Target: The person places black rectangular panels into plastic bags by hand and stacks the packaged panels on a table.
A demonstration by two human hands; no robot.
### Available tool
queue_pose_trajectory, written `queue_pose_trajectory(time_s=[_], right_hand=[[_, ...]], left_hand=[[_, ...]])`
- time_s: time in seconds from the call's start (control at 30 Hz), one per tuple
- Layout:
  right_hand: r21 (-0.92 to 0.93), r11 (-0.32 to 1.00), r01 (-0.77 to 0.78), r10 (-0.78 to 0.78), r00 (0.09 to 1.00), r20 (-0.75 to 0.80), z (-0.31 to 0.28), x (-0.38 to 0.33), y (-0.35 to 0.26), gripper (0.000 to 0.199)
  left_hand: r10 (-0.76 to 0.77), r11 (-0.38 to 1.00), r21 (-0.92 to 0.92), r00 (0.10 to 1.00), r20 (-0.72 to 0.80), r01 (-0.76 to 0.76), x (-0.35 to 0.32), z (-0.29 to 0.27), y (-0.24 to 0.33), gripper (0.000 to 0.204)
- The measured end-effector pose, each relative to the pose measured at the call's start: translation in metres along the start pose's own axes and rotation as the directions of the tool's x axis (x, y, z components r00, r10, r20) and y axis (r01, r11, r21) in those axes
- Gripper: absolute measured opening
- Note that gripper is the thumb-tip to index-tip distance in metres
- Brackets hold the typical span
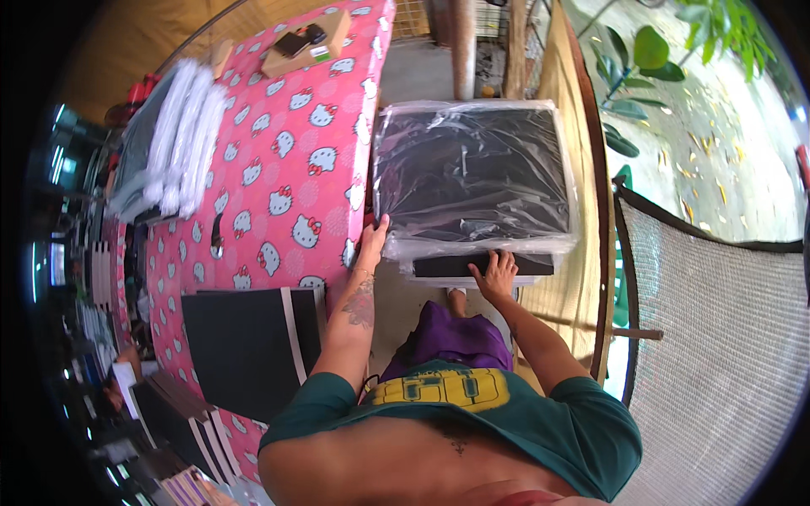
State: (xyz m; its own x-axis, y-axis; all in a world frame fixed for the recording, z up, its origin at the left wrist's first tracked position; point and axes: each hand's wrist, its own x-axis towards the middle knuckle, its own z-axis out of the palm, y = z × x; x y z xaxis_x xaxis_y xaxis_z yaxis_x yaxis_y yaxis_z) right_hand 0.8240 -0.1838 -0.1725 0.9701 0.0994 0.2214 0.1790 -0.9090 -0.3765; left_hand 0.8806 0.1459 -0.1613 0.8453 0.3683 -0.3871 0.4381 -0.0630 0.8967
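Note:
A large flat black panel [472, 173] in clear, wrinkled plastic lies in front of me, on top of a stack. My left hand [372, 242] is at its near left corner, closed on the edge with the thumb up; some fingers are hidden. Below its near edge, another black panel [443, 266] sticks out toward me, with pale layers beneath. My right hand [496, 273] lies on this lower panel, fingers apart and fingertips by the plastic's near edge.
At left stands a long table with a pink cartoon-print cover [283, 198]. It bears black boards [240, 346], plastic-wrapped bundles [181, 139] and a cardboard box [305, 46] with small dark items. A metal post [463, 51] rises beyond the stack; a mesh screen [717, 354] hangs at right.

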Motion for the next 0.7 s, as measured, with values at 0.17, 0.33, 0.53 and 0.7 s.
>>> queue_pose_trajectory(time_s=[0.17,0.33,0.53,0.7], right_hand=[[-0.014,0.999,-0.043,0.043,0.999,0.006,0.002,-0.007,0.003,0.065],[0.246,0.968,-0.056,0.118,0.963,-0.244,0.016,-0.041,-0.056,0.055],[0.667,0.575,0.474,-0.447,0.865,-0.229,-0.032,-0.07,-0.289,0.034],[0.712,0.677,0.185,-0.358,0.929,0.098,0.043,-0.01,-0.391,0.062]], left_hand=[[0.2,0.978,-0.024,0.97,-0.141,-0.205,-0.107,0.0,0.062,0.084],[0.682,0.703,0.408,0.715,-0.155,-0.582,-0.245,-0.033,0.005,0.056],[0.64,0.766,0.549,0.321,-0.698,-0.335,-0.433,-0.17,-0.029,0.044],[0.052,0.933,-0.031,0.22,-0.974,-0.358,-0.458,-0.255,-0.129,0.043]])
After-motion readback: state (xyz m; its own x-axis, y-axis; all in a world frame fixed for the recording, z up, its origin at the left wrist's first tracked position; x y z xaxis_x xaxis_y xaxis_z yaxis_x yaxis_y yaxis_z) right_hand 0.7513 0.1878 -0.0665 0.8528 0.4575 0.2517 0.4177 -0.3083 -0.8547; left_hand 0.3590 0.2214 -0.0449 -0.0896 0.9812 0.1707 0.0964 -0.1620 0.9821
